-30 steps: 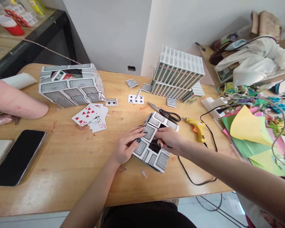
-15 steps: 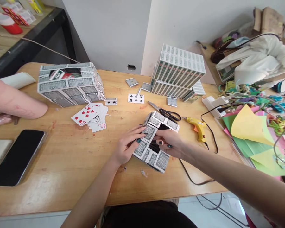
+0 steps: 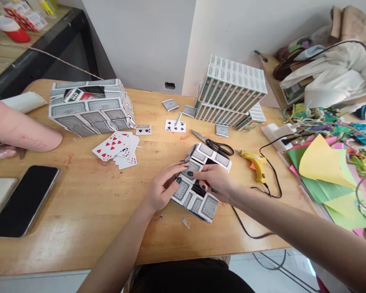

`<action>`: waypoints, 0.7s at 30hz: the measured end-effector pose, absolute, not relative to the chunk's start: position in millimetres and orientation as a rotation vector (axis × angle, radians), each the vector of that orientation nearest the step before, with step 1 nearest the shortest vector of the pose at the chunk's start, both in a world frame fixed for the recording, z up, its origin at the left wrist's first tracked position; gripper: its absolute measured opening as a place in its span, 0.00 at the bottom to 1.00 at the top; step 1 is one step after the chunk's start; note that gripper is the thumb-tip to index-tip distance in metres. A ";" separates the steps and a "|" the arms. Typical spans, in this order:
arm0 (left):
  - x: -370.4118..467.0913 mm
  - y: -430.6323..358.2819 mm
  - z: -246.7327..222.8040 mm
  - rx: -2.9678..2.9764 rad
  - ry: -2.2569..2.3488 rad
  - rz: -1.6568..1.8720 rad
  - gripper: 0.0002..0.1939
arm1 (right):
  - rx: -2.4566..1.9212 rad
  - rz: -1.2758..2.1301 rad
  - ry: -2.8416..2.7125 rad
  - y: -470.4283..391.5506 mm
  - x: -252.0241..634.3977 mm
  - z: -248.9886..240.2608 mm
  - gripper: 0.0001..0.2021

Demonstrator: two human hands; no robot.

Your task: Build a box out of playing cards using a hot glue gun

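Note:
A small box built of playing cards lies tilted on the wooden table, its patterned card backs outward and a dark opening in its upper face. My left hand grips its left side, with thumb and fingers at the edge. My right hand reaches over the opening; its thumb presses on a card of the box while other fingers curl at the opening. Black scissors lie just behind the box. To its right is a yellow glue gun.
A larger card box stands at the back left, near fanned cards. Stacked card packs stand at the back right. A phone lies left, near another person's arm. Coloured paper is at the right.
My right thumb has come out of the opening and now rests on top of the card beside it. My left hand still holds the box's left side.

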State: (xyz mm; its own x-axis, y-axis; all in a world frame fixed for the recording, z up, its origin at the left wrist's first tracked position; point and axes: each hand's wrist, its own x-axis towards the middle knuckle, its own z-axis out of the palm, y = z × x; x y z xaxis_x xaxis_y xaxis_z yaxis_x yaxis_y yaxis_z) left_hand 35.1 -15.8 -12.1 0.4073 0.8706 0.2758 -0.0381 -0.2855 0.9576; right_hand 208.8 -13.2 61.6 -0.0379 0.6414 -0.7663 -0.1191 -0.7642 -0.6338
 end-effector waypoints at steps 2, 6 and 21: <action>35.8 -17.5 -12.7 1.527 0.767 1.058 0.20 | -1.765 1.856 -0.580 -11.1 208.9 60.4 0.11; 36.5 -19.4 -14.1 1.452 0.769 1.048 0.21 | -1.834 1.886 -0.667 -6.4 209.2 63.6 0.11; 37.8 -20.2 -10.1 1.377 0.805 1.025 0.20 | -1.824 1.911 -0.728 -1.2 208.8 67.2 0.12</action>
